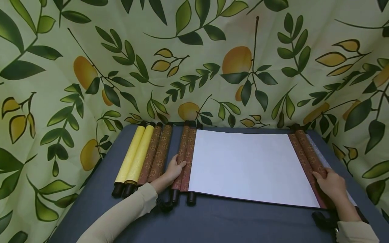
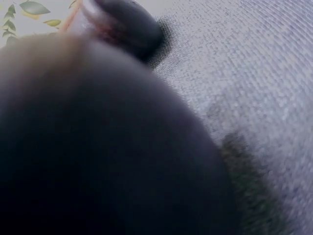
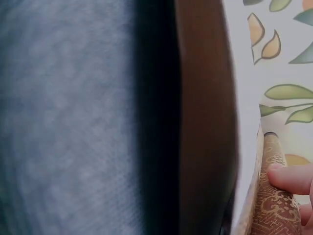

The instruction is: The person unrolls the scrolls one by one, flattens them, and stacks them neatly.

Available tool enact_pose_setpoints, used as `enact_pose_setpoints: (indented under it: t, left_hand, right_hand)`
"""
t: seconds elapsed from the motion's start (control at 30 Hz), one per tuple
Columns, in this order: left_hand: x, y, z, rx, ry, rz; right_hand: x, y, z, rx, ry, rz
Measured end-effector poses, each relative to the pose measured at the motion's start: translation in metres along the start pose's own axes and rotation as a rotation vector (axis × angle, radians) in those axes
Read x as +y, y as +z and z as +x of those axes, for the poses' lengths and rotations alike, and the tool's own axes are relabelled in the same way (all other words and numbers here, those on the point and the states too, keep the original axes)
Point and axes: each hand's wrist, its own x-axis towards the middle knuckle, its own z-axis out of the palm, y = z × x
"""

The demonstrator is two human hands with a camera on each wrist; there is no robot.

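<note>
A scroll lies unrolled on the table, its blank white sheet (image 1: 252,165) flanked by brown patterned bands. My left hand (image 1: 174,168) grips the brown roll (image 1: 182,143) at its left end, thumb across the top. At the other end, my right hand (image 1: 332,185) holds the right roll (image 1: 309,148) near its lower part. The right wrist view shows the fingertips (image 3: 283,177) on the gold-patterned roll (image 3: 276,208). Black knobs (image 1: 191,199) stick out below the sheet. A blurred dark shape fills much of the left wrist view, with a black knob (image 2: 129,27) behind it.
Left of my left hand lie two yellow rolled scrolls (image 1: 141,153) and two brown rolled scrolls (image 1: 161,153), side by side. A pale patterned strip (image 1: 317,152) lies right of the right roll. The blue-grey tablecloth (image 1: 243,222) meets a leaf-printed curtain (image 1: 200,84) at the back.
</note>
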Motion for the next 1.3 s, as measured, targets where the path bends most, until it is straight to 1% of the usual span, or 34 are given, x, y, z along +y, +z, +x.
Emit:
enact_pose_setpoints:
  t: [0.13,0.37,0.57,0.87,1.03,1.17,1.3]
  left_hand:
    - [-0.004,0.0,-0.001,0.024,0.028,0.005]
    - [-0.011,-0.001,0.0,0.047,0.128,0.026]
    - [-0.015,-0.001,0.001,0.048,0.181,0.03]
    - [-0.018,0.0,0.001,0.061,0.228,0.088]
    - [-0.018,0.0,0.0,0.074,0.252,0.06]
    - [-0.016,-0.002,-0.005,0.067,0.247,0.036]
    - [-0.013,-0.007,-0.009,0.029,0.213,0.04]
  right_hand:
    - [-0.001,0.002,0.001,0.017,-0.042,-0.004]
    - [0.004,0.007,0.004,0.045,-0.118,-0.023]
    - [0.008,0.012,0.005,0.037,-0.138,0.003]
    - [0.009,0.012,0.005,0.025,-0.117,0.011]
    - [0.009,0.01,0.006,-0.006,-0.108,0.005]
    - [0.009,0.009,0.007,-0.033,-0.112,0.006]
    - [0.008,0.009,0.007,-0.032,-0.124,0.0]
